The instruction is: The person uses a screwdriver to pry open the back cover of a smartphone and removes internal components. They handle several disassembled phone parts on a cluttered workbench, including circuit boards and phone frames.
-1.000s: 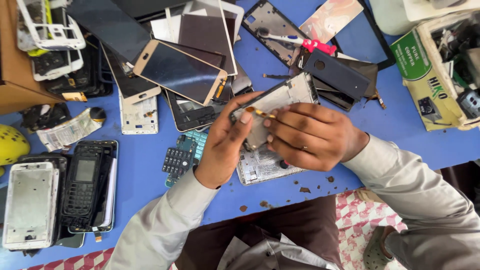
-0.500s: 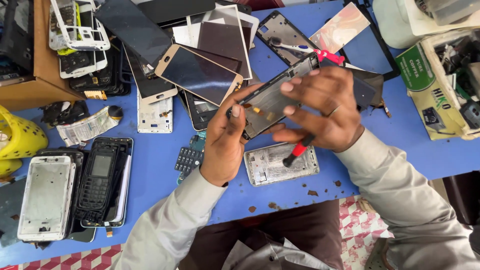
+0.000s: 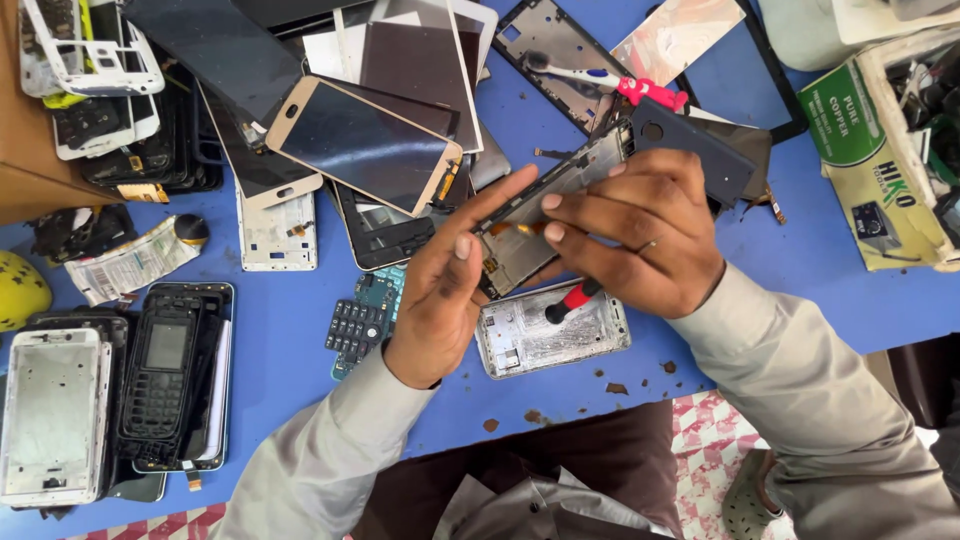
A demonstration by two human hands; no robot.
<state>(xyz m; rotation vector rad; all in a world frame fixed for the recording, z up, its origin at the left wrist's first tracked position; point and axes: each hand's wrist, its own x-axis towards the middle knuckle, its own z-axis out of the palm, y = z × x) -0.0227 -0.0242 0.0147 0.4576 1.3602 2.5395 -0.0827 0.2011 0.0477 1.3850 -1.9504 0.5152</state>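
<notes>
at the middle of the frame the left hand (image 3: 445, 300) pinches the lower end of a phone frame (image 3: 545, 215), held tilted above the blue table (image 3: 290, 330); the right hand (image 3: 640, 235) clasps its upper side, with a red-and-black screwdriver (image 3: 568, 300) tucked under the palm. the frame looks thin, stiff and light, probably fragile at its exposed flex parts, so the bare edges seem the safest hold. just below lies a silvery metal back housing (image 3: 550, 335); a dark keypad board (image 3: 358, 325) sits left of it, and glossy screen panels (image 3: 365, 145) crowd the upper left.
</notes>
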